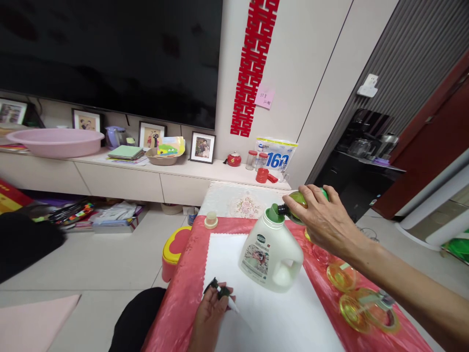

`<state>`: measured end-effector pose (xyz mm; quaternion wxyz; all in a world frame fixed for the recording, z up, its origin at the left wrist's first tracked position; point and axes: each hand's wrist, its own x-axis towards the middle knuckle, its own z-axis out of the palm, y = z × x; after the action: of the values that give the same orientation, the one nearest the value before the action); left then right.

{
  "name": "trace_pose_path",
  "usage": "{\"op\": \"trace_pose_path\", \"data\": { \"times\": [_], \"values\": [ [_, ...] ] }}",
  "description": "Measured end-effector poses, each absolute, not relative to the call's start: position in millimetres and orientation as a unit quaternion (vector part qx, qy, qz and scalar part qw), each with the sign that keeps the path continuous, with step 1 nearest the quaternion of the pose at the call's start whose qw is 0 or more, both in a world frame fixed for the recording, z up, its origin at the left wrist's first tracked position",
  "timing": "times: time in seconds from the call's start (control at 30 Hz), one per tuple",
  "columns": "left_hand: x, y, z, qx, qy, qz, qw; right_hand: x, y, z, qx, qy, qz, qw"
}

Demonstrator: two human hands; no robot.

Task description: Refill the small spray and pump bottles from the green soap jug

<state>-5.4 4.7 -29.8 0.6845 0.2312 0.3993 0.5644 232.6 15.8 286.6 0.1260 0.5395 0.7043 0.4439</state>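
My right hand [324,220] grips a small green bottle [297,200], tipped sideways with its dark neck at the green mouth of a white detergent jug [271,252]. The jug stands on a white sheet [264,313] laid over a red tablecloth [183,288]. Near the table's front edge my left hand [210,313] pinches a small black pump cap [219,290] with a white tube, resting on the sheet. A cream jug cap [211,220] lies at the far left of the table.
Yellow-green glass dishes [361,300] lie at the right on the red cloth. A yellow and red stool [176,252] stands left of the table. Behind are a low cabinet [146,181] with photo frames, a pink basin [54,142] and a large dark TV [110,54].
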Motion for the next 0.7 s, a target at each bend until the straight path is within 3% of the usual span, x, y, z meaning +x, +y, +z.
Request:
{"op": "trace_pose_path", "data": {
  "times": [0.7],
  "values": [
    [-2, 7, -29, 0.228, 0.415, 0.561, 0.68, 224, 15, 299, 0.49, 0.717, 0.472, 0.15]
  ]
}}
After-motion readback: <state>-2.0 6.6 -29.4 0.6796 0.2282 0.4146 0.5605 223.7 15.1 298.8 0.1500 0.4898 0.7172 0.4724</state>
